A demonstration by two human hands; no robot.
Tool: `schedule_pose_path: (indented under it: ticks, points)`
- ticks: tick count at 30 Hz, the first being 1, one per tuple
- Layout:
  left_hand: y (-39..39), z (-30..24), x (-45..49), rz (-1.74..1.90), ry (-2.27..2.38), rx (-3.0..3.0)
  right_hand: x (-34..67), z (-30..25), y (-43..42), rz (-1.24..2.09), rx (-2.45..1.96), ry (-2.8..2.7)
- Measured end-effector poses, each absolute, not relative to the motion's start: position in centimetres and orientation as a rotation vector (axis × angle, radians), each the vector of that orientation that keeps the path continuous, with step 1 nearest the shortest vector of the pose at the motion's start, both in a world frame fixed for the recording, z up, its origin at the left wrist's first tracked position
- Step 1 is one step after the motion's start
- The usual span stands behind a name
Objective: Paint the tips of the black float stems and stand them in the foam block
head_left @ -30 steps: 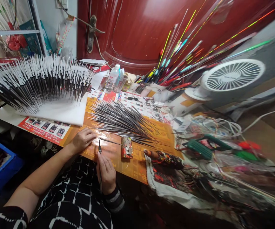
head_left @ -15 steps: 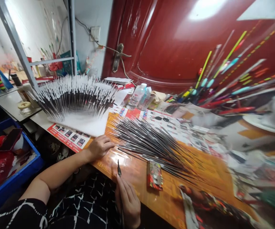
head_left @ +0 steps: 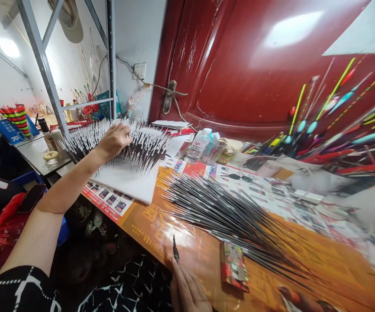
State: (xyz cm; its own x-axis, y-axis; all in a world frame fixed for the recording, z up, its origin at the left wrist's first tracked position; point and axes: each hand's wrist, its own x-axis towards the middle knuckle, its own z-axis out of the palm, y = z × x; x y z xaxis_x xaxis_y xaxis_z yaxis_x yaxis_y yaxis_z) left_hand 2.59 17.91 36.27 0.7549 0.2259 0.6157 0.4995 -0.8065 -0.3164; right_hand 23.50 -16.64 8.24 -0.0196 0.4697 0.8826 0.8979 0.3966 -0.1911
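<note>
White-tipped float stems (head_left: 150, 147) stood fanned from a white foam board (head_left: 125, 186); the left hand (head_left: 112, 141) lay across them, its grip open, holding nothing; below the board, the right hand (head_left: 187, 290) pinched a fine dark-tipped brush (head_left: 175, 249) in a closed grip

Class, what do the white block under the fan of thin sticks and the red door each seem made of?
The white block looks like matte foam: sticks stand pierced in it. The red door has glossy paint, judging by its glare; wood or metal beneath is unclear.
</note>
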Motion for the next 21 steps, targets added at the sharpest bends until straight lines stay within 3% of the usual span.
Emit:
schedule_pose_path:
  ticks: [12, 21]
  points:
    - [23.9, 33.9, 6.5, -0.657, -0.586, -2.505, 23.4, 8.2, -16.9, -0.519, -1.250, -1.651]
    - [17.5, 30.0, 6.7, -1.228, -0.616, -2.437, 22.8, 9.2, -16.8, -0.485, -1.273, -1.632]
